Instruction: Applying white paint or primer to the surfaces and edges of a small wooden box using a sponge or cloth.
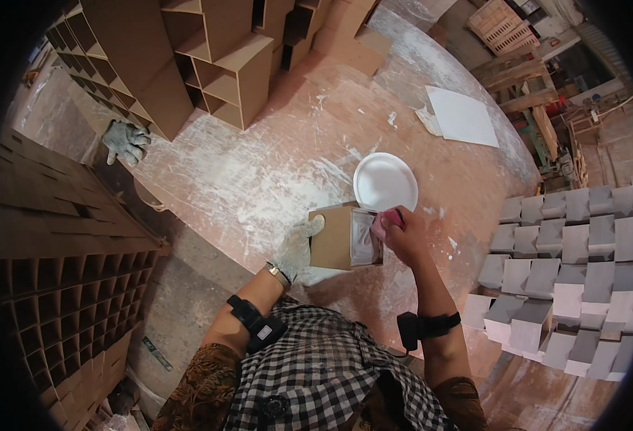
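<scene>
My left hand (298, 244), in a pale, dirty work glove, grips the left side of a brown cardboard box (329, 241), thumb on its upper edge. The box is held tilted over the table, and wet-looking white coating (364, 241) covers part of its right face. My bare right hand (405, 237) is closed around a small pink pad (382, 224) with a dark edge; its exact kind cannot be made out. The pad is against the upper right edge of that white face. Just beyond the box stands a round white dish (385, 183) with smooth white contents.
Brown cardboard boxes (219, 75) are stacked at the far left, and more compartments (72, 294) stand at the near left. Several white-coated boxes (568, 269) are stacked at right. A grey glove (124, 142) and a white sheet (461, 115) lie on the white-smeared table (259, 165).
</scene>
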`<state>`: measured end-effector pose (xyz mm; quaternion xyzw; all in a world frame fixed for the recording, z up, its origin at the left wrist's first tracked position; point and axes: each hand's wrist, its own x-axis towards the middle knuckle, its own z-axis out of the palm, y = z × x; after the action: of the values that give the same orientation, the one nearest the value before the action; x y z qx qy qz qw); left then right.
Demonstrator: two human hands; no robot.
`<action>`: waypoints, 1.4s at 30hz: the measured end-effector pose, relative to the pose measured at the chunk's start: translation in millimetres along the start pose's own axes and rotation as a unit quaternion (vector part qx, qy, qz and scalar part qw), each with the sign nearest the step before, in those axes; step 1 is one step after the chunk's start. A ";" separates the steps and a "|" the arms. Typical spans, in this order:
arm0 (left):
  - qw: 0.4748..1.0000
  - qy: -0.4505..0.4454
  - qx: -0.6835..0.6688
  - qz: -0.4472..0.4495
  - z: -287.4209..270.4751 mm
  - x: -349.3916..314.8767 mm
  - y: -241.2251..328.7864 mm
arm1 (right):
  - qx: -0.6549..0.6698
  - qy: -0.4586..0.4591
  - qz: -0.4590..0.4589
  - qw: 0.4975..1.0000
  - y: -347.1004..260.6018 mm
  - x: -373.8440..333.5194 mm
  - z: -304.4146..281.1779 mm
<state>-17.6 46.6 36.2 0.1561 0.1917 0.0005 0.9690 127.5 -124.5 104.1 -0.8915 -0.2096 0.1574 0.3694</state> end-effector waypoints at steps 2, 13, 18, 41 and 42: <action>1.000 -0.007 -0.003 -0.002 -0.7 -0.1 -0.7 | 0.017 -0.044 0.089 0.995 5.6 -12.6 -3.0; 1.000 0.020 0.021 -0.011 4.1 -1.8 -1.4 | 0.115 -0.109 0.202 0.967 -22.1 -31.4 -12.4; 1.000 0.008 0.025 -0.008 0.4 -0.4 -2.5 | 0.214 -0.173 0.225 0.935 -34.9 -36.6 4.2; 1.000 0.004 -0.008 -0.010 -5.8 1.9 -6.0 | 0.202 -0.011 0.217 0.955 -10.1 -56.3 0.1; 1.000 0.009 -0.019 -0.021 -5.8 1.2 -6.5 | 0.106 0.006 0.207 0.973 -12.3 -57.5 5.6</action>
<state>-19.0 42.3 28.7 0.1339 0.2034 -0.0151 0.9698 72.3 -141.5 116.5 -0.8722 -0.0001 0.2462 0.4227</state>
